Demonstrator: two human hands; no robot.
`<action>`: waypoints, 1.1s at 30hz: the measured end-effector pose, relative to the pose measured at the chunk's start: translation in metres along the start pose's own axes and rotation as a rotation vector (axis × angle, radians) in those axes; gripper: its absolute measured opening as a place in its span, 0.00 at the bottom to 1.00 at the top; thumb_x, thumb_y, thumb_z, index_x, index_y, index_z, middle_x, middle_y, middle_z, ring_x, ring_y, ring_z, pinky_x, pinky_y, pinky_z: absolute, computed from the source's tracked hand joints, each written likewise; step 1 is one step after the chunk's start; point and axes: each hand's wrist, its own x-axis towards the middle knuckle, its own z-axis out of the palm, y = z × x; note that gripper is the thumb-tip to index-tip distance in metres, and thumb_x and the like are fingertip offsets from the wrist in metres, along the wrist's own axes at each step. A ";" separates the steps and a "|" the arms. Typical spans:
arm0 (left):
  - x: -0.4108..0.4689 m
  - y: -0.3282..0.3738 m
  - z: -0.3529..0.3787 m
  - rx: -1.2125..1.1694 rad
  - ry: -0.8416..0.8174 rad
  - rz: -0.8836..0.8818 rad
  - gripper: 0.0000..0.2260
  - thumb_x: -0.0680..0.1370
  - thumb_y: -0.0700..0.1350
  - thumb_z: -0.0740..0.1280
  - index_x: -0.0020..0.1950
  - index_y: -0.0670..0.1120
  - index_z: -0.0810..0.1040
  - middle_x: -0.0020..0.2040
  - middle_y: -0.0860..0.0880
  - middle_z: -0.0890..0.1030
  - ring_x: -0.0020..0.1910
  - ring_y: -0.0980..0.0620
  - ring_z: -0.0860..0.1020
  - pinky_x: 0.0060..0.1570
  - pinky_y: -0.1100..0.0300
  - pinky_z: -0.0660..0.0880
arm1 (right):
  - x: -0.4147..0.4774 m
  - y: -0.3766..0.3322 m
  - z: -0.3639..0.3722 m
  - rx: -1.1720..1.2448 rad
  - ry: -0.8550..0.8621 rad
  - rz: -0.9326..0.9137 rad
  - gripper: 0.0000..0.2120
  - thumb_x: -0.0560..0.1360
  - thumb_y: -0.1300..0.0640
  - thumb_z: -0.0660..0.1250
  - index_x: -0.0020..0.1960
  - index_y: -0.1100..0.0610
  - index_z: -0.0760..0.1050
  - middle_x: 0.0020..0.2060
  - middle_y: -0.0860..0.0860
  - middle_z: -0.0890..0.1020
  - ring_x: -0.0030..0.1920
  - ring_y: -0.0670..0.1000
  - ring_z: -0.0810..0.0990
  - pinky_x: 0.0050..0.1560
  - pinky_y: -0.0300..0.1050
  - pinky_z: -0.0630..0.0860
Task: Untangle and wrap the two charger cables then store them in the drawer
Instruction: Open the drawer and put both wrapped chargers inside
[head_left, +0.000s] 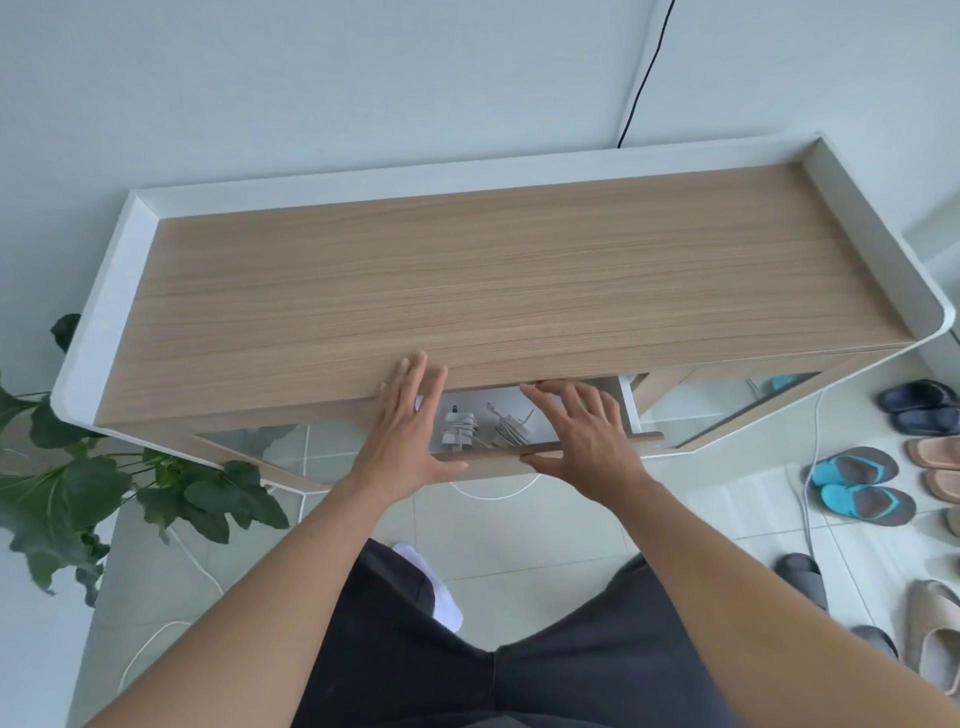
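A wooden drawer (498, 461) stands partly open under the front edge of the wood-topped cabinet (467, 280). Inside its white interior lie two wrapped white charger cables side by side: one with a plug brick (458, 427) on the left, and a second bundle (511, 427) on the right. My left hand (408, 431) rests flat with fingers spread over the drawer's left part, thumb on the drawer front. My right hand (582, 436) lies flat over the right part, thumb against the front panel. Neither hand holds anything.
A leafy green plant (78, 467) stands at the left of the cabinet. Several slippers and sandals (857, 488) lie on the tiled floor at the right. White cords trail on the floor (493, 491). A black cable (644, 78) runs down the wall.
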 end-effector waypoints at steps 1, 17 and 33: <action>0.007 -0.001 -0.004 0.021 0.001 -0.012 0.61 0.72 0.66 0.79 0.90 0.51 0.40 0.88 0.48 0.30 0.87 0.45 0.30 0.86 0.38 0.38 | 0.005 0.001 -0.003 -0.021 0.035 -0.002 0.44 0.74 0.33 0.75 0.84 0.43 0.63 0.77 0.47 0.70 0.76 0.58 0.71 0.79 0.59 0.66; 0.082 -0.017 -0.029 -0.118 0.153 -0.156 0.42 0.83 0.71 0.59 0.89 0.45 0.56 0.91 0.49 0.49 0.89 0.48 0.45 0.87 0.42 0.45 | 0.105 0.023 -0.032 0.155 -0.070 0.086 0.43 0.83 0.26 0.54 0.90 0.45 0.48 0.89 0.42 0.45 0.89 0.50 0.41 0.89 0.58 0.43; 0.152 -0.029 -0.018 0.123 0.318 -0.263 0.37 0.84 0.71 0.44 0.90 0.57 0.43 0.90 0.57 0.40 0.89 0.49 0.39 0.87 0.41 0.42 | 0.196 0.030 -0.011 -0.005 0.176 0.228 0.36 0.87 0.32 0.38 0.90 0.47 0.43 0.89 0.40 0.45 0.89 0.47 0.39 0.89 0.55 0.43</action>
